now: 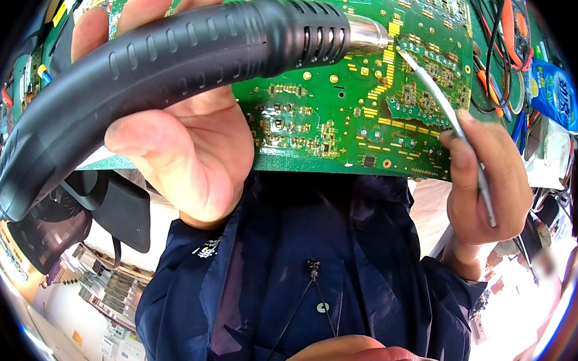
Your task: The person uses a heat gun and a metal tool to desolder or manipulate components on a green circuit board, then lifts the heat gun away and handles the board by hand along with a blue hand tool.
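Note:
My left hand (201,152) is wrapped round the black curved handle of a hot-air gun (179,56), the fingers passing behind it and the thumb below. Its silver nozzle points right, close over a large green circuit board (341,141) with gold pads and many small parts. Between thumb and fingers, my right hand (489,178) grips a slim silver metal tool (441,93) with a narrow tip. That tip sits at the board just right of the nozzle; whether it touches is unclear. Below the tip, a ragged dark edge crosses the board.
Right of the board lie black and red cables (498,35), an orange-and-black device (518,29), several pen-like tools and a blue packet (553,94). A dark object with flat panels (113,206) is at lower left, below the bench edge. The board's near edge faces my dark blue jacket (312,245).

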`<state>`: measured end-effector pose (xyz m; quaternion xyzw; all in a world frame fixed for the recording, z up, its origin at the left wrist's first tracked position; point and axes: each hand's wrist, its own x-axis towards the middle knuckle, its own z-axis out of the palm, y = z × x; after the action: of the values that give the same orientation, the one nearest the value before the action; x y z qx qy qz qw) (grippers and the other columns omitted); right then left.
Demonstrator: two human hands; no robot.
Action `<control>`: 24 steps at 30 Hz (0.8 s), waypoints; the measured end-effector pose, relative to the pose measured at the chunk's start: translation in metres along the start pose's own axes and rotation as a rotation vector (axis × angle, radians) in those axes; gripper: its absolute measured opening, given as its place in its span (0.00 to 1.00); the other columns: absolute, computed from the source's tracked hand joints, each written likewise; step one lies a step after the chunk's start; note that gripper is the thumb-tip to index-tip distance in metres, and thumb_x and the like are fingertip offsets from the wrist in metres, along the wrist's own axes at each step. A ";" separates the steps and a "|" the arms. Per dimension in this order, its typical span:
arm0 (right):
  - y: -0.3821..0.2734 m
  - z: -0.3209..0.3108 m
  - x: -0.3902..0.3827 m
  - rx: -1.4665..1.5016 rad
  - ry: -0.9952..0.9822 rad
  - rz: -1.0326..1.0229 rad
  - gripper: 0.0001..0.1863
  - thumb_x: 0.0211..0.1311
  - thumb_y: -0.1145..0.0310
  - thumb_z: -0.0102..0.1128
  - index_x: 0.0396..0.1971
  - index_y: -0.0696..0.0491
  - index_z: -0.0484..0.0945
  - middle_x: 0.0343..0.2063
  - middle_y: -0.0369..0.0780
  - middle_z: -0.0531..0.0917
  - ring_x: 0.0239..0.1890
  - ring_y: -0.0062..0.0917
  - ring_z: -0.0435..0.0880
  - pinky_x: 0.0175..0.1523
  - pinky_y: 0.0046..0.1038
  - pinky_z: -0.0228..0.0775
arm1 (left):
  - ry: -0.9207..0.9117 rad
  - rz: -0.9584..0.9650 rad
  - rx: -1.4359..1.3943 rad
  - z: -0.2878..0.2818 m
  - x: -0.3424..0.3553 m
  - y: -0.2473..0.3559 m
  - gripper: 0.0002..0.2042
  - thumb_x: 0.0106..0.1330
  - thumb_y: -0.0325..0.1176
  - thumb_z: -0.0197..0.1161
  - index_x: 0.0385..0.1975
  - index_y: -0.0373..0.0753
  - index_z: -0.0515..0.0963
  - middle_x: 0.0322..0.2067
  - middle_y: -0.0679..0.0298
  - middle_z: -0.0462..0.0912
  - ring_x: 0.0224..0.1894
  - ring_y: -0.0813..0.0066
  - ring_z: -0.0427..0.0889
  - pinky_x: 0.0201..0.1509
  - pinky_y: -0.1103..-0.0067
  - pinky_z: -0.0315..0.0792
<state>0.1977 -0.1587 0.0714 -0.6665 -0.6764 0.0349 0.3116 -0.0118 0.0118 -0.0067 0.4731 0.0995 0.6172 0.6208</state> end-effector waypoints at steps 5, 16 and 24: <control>-0.009 0.000 -0.006 -0.184 -0.026 -0.113 0.17 0.59 0.76 0.73 0.46 0.69 0.82 0.27 0.50 0.84 0.28 0.36 0.84 0.33 0.30 0.77 | -0.040 -0.025 -0.099 0.003 0.002 -0.003 0.33 0.77 0.56 0.50 0.73 0.40 0.58 0.69 0.54 0.69 0.71 0.45 0.68 0.67 0.51 0.76; 0.007 -0.025 0.013 0.245 -0.009 0.499 0.14 0.68 0.73 0.65 0.49 0.64 0.82 0.32 0.41 0.86 0.34 0.21 0.85 0.43 0.21 0.76 | 0.022 -0.029 0.020 0.004 0.001 -0.002 0.34 0.77 0.56 0.50 0.73 0.39 0.57 0.68 0.52 0.70 0.70 0.44 0.70 0.67 0.51 0.75; 0.083 -0.039 0.043 0.537 -0.155 0.613 0.17 0.75 0.64 0.58 0.51 0.63 0.80 0.24 0.31 0.71 0.26 0.12 0.66 0.31 0.18 0.53 | 0.025 -0.023 0.011 0.002 0.001 -0.001 0.34 0.76 0.56 0.51 0.73 0.39 0.57 0.68 0.52 0.70 0.70 0.44 0.69 0.67 0.52 0.76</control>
<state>0.2927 -0.1242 0.0804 -0.7274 -0.4349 0.3516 0.3977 -0.0097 0.0123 -0.0061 0.4674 0.1159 0.6155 0.6239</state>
